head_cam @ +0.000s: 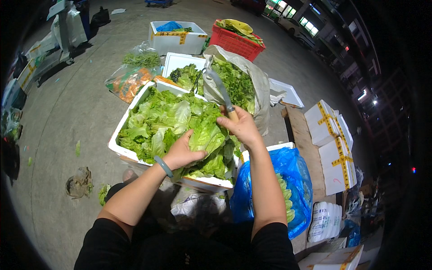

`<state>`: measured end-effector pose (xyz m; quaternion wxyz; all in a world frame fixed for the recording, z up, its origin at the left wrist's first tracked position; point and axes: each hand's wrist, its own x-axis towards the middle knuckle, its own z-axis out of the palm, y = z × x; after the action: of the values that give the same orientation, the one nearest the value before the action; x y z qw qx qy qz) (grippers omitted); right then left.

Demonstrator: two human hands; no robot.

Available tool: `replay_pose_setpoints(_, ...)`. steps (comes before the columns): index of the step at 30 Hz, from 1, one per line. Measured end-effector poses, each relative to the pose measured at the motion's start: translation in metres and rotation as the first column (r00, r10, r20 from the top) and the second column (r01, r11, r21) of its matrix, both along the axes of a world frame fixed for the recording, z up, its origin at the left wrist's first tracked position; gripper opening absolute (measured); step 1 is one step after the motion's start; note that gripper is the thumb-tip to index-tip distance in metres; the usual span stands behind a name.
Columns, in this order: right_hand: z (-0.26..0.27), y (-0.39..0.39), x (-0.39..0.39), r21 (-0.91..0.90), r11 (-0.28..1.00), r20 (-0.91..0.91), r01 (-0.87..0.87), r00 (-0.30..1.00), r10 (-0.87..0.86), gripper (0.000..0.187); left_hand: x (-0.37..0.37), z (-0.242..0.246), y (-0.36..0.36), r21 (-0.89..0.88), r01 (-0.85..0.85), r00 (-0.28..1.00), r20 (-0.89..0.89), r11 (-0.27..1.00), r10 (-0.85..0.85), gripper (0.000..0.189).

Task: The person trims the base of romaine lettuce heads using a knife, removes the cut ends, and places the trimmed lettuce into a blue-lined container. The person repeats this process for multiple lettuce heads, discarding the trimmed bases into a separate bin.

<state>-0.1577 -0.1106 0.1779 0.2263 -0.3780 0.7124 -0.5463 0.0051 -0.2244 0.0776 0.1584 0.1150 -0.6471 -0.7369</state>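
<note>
A head of leafy lettuce (208, 135) rests in my left hand (182, 152), whose thumb lies across its base. In my right hand (243, 126) is a knife (221, 86) with a wooden handle, its curved blade pointing up and away from me. The right thumb and fingertips also touch the upper leaves of that head. Both hands are over a white foam box (116, 141) heaped with loose lettuce leaves (155, 118). At my right forearm, a blue plastic bag (297, 175) lines another foam box and holds trimmed lettuce (287, 199).
Behind the box stand a woven sack (261, 91) of leafy greens, a red crate (233, 40) and a white foam box (175, 44). Bagged carrots (130, 84) lie at the left. Taped foam boxes (334, 165) line a wooden board (303, 135) at the right.
</note>
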Motion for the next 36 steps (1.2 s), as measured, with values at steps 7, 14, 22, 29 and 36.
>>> replay_pose_setpoints(7, -0.006, 0.02, 0.02, -0.331, 0.9, 0.42, 0.285, 0.898, -0.13, 0.014, 0.003, 0.02, -0.005, -0.671, -0.317, 0.948, -0.218, 0.67, 0.231, 0.07)
replay_pose_setpoints(14, -0.044, 0.035, 0.022, -0.335, 0.892, 0.784, 0.305, 0.616, 0.083, 0.032, 0.008, 0.026, -0.012, -0.898, -0.418, 0.895, -0.383, 0.133, 0.228, 0.062)
replay_pose_setpoints(22, -0.069, 0.047, 0.063, -0.231, 0.957, 0.717, 0.177, 0.696, 0.045, 0.042, 0.002, 0.009, -0.01, -0.882, -0.469, 0.81, -0.446, -0.035, 0.381, 0.064)
replay_pose_setpoints(29, -0.084, 0.054, 0.076, -0.225, 0.956, 0.34, 0.187, 0.935, -0.103, 0.043, 0.004, 0.016, -0.022, 0.673, 0.098, 0.995, -0.072, 0.733, -0.067, 0.072)
replay_pose_setpoints(36, -0.071, 0.068, 0.073, -0.089, 0.947, -0.332, 0.31, 0.887, -0.321, 0.024, 0.006, 0.017, 0.006, 0.37, -0.081, 0.996, -0.006, 0.926, 0.09, 0.063)
